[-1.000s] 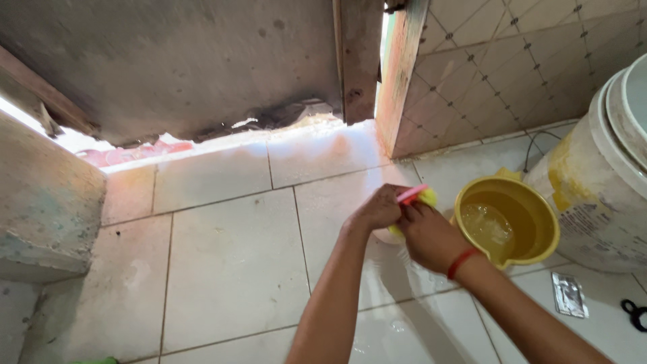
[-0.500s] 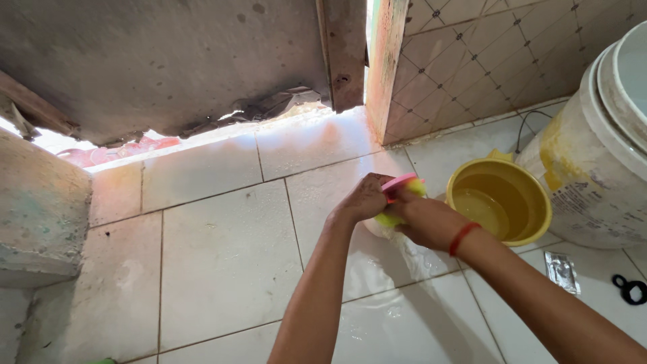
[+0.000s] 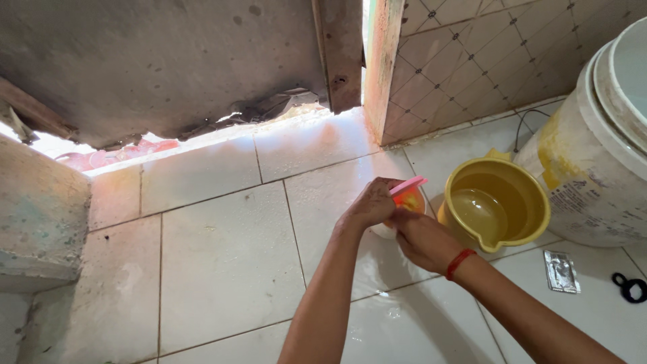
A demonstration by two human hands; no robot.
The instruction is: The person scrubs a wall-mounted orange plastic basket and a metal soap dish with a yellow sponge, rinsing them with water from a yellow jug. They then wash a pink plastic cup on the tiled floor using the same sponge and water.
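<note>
Both hands have drifted slightly right of centre frame: left hand (image 3: 369, 205) grips the pink brush (image 3: 407, 186), right hand (image 3: 421, 237) stays closed on the sponge (image 3: 410, 201), beside the yellow jug (image 3: 499, 205).

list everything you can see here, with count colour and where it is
yellow jug: 1, yellow, holds water, on the floor right of the hands
large bucket: 1, white with yellow stains, right edge
pink-handled item: 1, pink, held above a small yellow-orange object, kind unclear
foil sachet: 1, silver, flat on the floor below the jug
black ring-shaped item: 1, black, floor at far right
floor tiles: many, white, wet
wall tiles: many, beige, diamond pattern, upper right
door: 1, grey, broken bottom edge, upper left
wrist band: 1, red, right wrist
left hand: 1, grips the pink-handled item
right hand: 1, touching the left hand
</note>
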